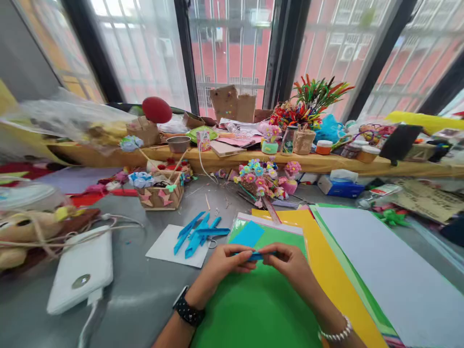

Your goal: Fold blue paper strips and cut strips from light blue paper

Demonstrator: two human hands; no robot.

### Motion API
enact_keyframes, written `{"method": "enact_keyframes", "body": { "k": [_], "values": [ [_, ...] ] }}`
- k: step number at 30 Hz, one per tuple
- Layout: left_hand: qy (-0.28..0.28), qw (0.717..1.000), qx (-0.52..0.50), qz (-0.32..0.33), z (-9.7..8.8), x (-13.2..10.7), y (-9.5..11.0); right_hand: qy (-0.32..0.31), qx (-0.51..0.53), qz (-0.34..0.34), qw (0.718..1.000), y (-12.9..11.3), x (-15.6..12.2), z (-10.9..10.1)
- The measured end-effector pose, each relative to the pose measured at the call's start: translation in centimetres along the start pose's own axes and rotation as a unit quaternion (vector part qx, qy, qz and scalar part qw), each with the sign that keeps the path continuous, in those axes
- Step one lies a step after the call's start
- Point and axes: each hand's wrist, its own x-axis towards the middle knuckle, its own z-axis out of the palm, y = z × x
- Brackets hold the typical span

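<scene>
1. The left hand (223, 263) and right hand (290, 263) meet just above a green sheet (253, 309). Each pinches one end of a narrow blue paper strip (258, 256) between thumb and fingertips. That two-ended grip holds the strip straight and lifted off the sheet, which seems to serve as a clean working pad under the hands.
2. A black watch (188, 311) sits on the left wrist and a bead bracelet (335, 333) on the right.
3. Just beyond the hands lies a light blue square of paper (247, 234), flat on the green sheet and within easy reach.
4. Beyond the left hand, a heap of folded blue strips (197, 234) rests on a white paper (170, 249), probably so the strips stay together.
5. To the right of the right hand, a yellow sheet (326, 261) and a pale grey sheet (380, 270) overlap in a fanned stack.
6. Well left of the left hand, a white charging device (81, 273) with a cable lies on the grey table (145, 290).
7. Further off stand a small wooden box with stars (161, 195) and a basket of paper flowers (261, 179).
8. Farthest from the hands, a wooden ledge (362, 166) under the window carries jars, a metal bowl (178, 143) and more craft pieces.
</scene>
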Motion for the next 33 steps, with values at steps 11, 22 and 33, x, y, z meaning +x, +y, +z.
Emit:
{"method": "enact_keyframes", "body": {
  "k": [11,22,33],
  "values": [
    [0.029,0.992,0.105,0.057,0.0,0.6,-0.1,0.034,-0.047,-0.021,0.998,0.4,0.3,0.5],
    [0.1,0.961,0.206,0.155,0.7,-0.2,0.6,0.06,-0.166,-0.106,0.978,-0.7,0.0,0.7],
    [0.067,0.993,0.061,0.08,0.2,0.3,0.6,0.046,-0.143,-0.14,0.979,-0.3,0.0,0.4]
  ]
}}
